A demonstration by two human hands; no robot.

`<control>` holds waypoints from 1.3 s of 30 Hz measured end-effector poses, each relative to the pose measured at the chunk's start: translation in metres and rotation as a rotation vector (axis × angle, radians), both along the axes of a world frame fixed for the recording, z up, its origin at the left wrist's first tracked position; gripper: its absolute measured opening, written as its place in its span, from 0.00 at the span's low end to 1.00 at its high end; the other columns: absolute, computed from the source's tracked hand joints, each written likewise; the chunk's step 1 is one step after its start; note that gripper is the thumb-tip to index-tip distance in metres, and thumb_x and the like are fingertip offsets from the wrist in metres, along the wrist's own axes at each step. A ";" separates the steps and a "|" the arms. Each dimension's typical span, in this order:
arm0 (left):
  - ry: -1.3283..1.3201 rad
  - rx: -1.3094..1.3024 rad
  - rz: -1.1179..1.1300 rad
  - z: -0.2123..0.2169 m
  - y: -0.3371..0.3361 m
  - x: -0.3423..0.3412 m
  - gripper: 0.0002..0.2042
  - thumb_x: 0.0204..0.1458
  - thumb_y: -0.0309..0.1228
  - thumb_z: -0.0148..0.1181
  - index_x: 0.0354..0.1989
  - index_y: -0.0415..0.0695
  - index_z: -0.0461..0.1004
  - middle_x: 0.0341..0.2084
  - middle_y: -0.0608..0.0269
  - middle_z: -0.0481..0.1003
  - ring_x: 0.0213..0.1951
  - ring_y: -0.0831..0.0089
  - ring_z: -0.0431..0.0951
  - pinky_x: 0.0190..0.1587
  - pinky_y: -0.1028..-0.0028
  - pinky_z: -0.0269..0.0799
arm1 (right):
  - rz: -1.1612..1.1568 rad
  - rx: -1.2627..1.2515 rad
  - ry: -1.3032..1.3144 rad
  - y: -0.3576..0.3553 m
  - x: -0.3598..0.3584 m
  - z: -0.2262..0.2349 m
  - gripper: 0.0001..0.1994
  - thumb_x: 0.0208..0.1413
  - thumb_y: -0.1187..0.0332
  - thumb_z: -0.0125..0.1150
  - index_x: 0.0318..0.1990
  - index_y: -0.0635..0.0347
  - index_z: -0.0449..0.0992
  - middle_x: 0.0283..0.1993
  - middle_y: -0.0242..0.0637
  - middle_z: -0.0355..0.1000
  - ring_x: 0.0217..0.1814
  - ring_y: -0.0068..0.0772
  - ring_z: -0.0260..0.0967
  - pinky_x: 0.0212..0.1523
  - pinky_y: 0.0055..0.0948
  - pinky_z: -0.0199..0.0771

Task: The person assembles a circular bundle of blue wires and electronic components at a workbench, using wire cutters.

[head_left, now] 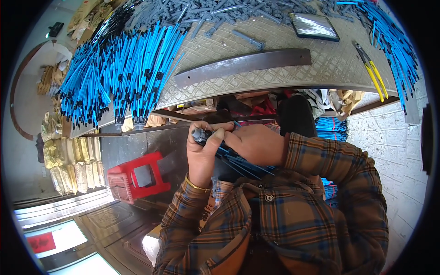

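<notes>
In front of my chest, my left hand (204, 144) is closed round a grey plastic fitting (198, 134) whose end pokes out past the fingers. My right hand (256, 143) meets it, its fingertips pressed together by the left thumb. What the right fingers pinch is hidden. A short bit of blue tube (237, 123) shows just above the right fingers. Under both hands, thin blue tubes with dark ends (238, 162) lie across my lap.
Ahead is a table (215, 87) with a curved dark metal bar (247, 63), blue tube bundles (133, 68), a heap of grey fittings (220, 11), a shallow tray (314, 26) and yellow-handled pliers (373, 73). A red stool (137, 176) stands to the left.
</notes>
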State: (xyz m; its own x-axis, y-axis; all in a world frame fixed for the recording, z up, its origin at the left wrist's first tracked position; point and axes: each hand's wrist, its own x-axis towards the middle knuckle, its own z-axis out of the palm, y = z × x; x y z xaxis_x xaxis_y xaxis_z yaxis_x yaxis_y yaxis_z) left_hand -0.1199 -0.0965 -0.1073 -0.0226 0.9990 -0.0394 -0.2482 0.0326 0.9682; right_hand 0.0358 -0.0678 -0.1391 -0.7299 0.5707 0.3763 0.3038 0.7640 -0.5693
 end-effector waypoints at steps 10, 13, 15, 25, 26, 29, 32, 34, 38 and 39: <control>-0.151 0.027 0.197 0.000 -0.016 -0.003 0.06 0.49 0.20 0.50 0.32 0.41 0.61 0.26 0.50 0.74 0.36 0.59 0.76 0.47 0.60 0.69 | 0.070 0.004 0.026 0.007 0.009 0.009 0.10 0.49 0.68 0.52 0.38 0.63 0.67 0.28 0.42 0.68 0.31 0.46 0.68 0.31 0.39 0.69; -0.201 0.057 0.241 -0.006 -0.025 -0.017 0.06 0.48 0.19 0.49 0.31 0.42 0.60 0.23 0.54 0.71 0.31 0.61 0.74 0.45 0.60 0.69 | -0.238 -0.229 0.102 0.015 0.022 -0.029 0.12 0.54 0.64 0.50 0.41 0.63 0.68 0.33 0.46 0.70 0.38 0.46 0.69 0.39 0.37 0.69; -0.229 0.067 0.262 -0.008 -0.034 -0.021 0.06 0.47 0.19 0.49 0.31 0.42 0.60 0.21 0.55 0.70 0.29 0.62 0.73 0.44 0.59 0.69 | -0.311 -0.644 0.191 0.004 0.018 -0.077 0.17 0.60 0.57 0.47 0.40 0.65 0.69 0.32 0.45 0.69 0.36 0.49 0.68 0.38 0.36 0.68; -0.096 0.401 0.063 0.025 -0.014 -0.005 0.09 0.45 0.17 0.52 0.30 0.42 0.59 0.20 0.60 0.69 0.25 0.71 0.70 0.38 0.67 0.70 | -0.039 -0.494 -0.019 0.032 0.029 -0.002 0.13 0.57 0.63 0.50 0.45 0.62 0.70 0.39 0.45 0.70 0.41 0.40 0.69 0.43 0.32 0.68; -0.066 0.461 0.019 0.024 -0.007 -0.002 0.10 0.45 0.16 0.53 0.30 0.41 0.59 0.20 0.61 0.69 0.25 0.72 0.71 0.37 0.70 0.70 | -0.186 -0.332 0.077 0.033 0.032 0.010 0.12 0.55 0.66 0.54 0.45 0.62 0.70 0.38 0.45 0.69 0.40 0.40 0.69 0.42 0.31 0.69; 0.192 0.483 -0.022 0.007 0.011 0.002 0.10 0.44 0.17 0.55 0.29 0.41 0.61 0.21 0.62 0.70 0.25 0.76 0.70 0.34 0.75 0.69 | -0.094 -0.275 0.193 0.024 0.028 0.059 0.12 0.51 0.70 0.57 0.43 0.61 0.71 0.37 0.44 0.69 0.39 0.41 0.69 0.40 0.31 0.69; 0.323 0.486 -0.061 -0.009 0.017 0.011 0.09 0.43 0.17 0.56 0.29 0.41 0.62 0.22 0.63 0.70 0.26 0.79 0.69 0.32 0.78 0.67 | -0.068 -0.179 0.240 0.021 0.029 0.060 0.12 0.49 0.73 0.59 0.42 0.61 0.71 0.37 0.42 0.69 0.39 0.42 0.69 0.39 0.31 0.70; 0.361 0.470 -0.059 -0.020 0.015 0.010 0.09 0.43 0.18 0.58 0.28 0.41 0.63 0.23 0.64 0.70 0.26 0.81 0.68 0.30 0.80 0.66 | -0.060 -0.048 0.235 0.021 0.029 0.048 0.11 0.47 0.73 0.59 0.41 0.61 0.71 0.37 0.41 0.68 0.38 0.43 0.69 0.38 0.32 0.70; 0.415 0.416 -0.088 -0.022 0.014 0.010 0.10 0.42 0.19 0.60 0.28 0.42 0.64 0.23 0.65 0.70 0.25 0.83 0.68 0.28 0.81 0.65 | -0.018 -0.075 0.246 0.022 0.029 0.032 0.09 0.48 0.74 0.59 0.38 0.60 0.71 0.35 0.41 0.68 0.37 0.44 0.68 0.37 0.33 0.70; 0.414 0.412 -0.089 -0.023 0.014 0.009 0.10 0.42 0.19 0.60 0.28 0.42 0.64 0.23 0.65 0.70 0.25 0.83 0.68 0.28 0.81 0.65 | -0.019 -0.079 0.244 0.022 0.029 0.030 0.09 0.48 0.74 0.59 0.38 0.60 0.71 0.35 0.41 0.68 0.37 0.44 0.68 0.37 0.33 0.70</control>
State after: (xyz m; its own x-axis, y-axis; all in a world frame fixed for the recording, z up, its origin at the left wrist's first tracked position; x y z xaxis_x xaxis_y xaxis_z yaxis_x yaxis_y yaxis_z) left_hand -0.1106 -0.0829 -0.1301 0.1311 0.9287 0.3468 0.1396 -0.3636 0.9210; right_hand 0.0646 -0.0462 -0.1089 -0.6116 0.6180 0.4940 0.1637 0.7097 -0.6852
